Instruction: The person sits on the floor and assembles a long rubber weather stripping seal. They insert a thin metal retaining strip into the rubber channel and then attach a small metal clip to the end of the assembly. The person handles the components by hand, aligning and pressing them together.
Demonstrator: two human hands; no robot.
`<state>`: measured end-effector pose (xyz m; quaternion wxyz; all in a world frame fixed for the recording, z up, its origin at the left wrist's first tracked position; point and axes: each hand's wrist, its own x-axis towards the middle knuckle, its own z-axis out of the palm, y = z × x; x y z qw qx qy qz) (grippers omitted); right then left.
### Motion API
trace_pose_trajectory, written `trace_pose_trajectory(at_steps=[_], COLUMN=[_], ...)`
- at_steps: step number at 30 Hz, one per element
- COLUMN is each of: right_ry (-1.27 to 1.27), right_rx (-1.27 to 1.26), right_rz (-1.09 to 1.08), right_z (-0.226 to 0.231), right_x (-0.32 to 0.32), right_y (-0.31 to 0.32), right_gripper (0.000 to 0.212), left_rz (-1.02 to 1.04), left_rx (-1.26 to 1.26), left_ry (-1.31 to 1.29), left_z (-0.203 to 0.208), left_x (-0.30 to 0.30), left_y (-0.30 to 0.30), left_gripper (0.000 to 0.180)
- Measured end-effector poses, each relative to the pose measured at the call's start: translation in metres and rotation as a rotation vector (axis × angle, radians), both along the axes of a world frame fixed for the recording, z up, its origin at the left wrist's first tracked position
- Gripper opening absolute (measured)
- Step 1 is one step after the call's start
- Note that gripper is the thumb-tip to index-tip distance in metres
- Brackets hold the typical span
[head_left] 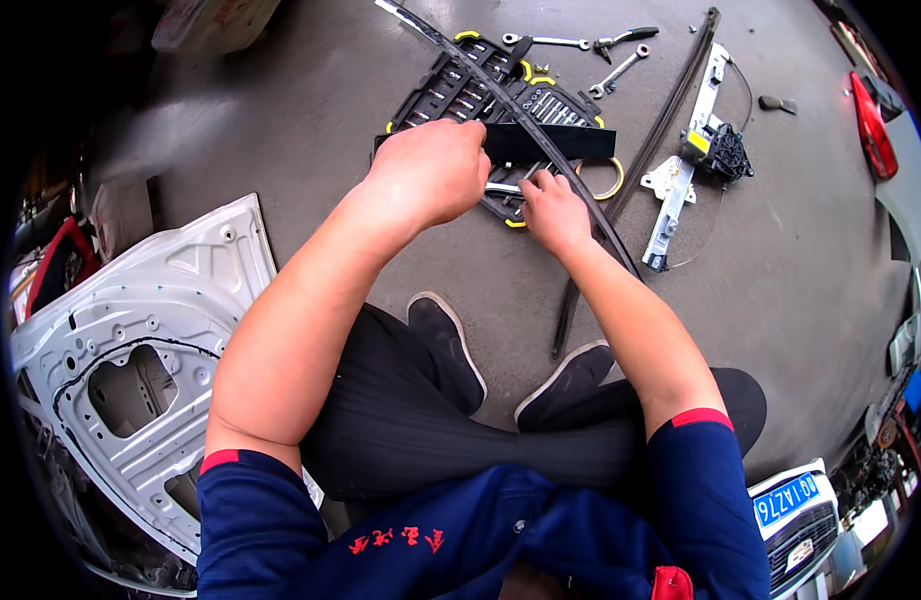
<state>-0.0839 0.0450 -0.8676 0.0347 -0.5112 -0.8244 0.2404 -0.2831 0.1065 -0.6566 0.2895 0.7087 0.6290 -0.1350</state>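
Observation:
My left hand (432, 172) is closed, its fingers curled on the far side, and whatever it grips is hidden. Behind it a flat glossy black strip (565, 143) lies across the open toolbox (448, 92), which has a black body with yellow corners. My right hand (556, 212) is bent over the near part of the toolbox, thumb and fingers drawn together. A short silver bar (503, 188) shows between the two hands; I cannot tell whether either holds it. A long black rubber-like trim strip (495, 88) crosses above the toolbox and passes beside my right hand.
Beyond the toolbox lie wrenches (555, 42) and a ratchet (625, 38). A tape roll (612, 180), another dark strip (670, 100) and a window regulator (688, 160) with motor are on the right. A bare white door (195, 300) is at left; my shoes (445, 345) are close by.

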Motion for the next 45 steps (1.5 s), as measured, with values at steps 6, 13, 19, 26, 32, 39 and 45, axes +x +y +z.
trace_pose_trajectory(at_steps=[6, 13, 19, 26, 32, 39, 45], right_ry=[-0.16, 0.161, 0.935, 1.004, 0.948, 0.715, 0.896], right_rx=[-0.029, -0.571, -1.171, -0.715, -0.661, -0.007, -0.359], right_rz=[0.001, -0.298, -0.691, -0.748, -0.55, -0.278, -0.448], right_z=[0.0, 0.073, 0.168, 0.209, 0.222, 0.23, 0.216], right_x=[-0.025, -0.005, 0.045, 0.037, 0.041, 0.047, 0.048], right_y=[0.01, 0.029, 0.034, 0.006, 0.0, 0.014, 0.01], right_gripper=[0.02, 0.023, 0.022, 0.03, 0.028, 0.012, 0.018], left_rz=[0.043, 0.044, 0.215, 0.528, 0.411, 0.36, 0.957], left_rx=[-0.071, -0.222, -0.457, -0.541, -0.493, -0.627, -0.537], left_ry=[0.018, 0.066, -0.449, -1.151, -0.96, -0.988, -1.26], left_z=[-0.001, -0.002, -0.006, -0.003, 0.005, -0.001, 0.02], left_x=[-0.011, -0.016, 0.0, 0.036, 0.031, 0.029, 0.038], left_y=[-0.004, 0.0, -0.004, -0.013, -0.004, -0.014, -0.005], left_gripper=[0.034, 0.034, 0.047, 0.038, 0.032, 0.03, 0.036])
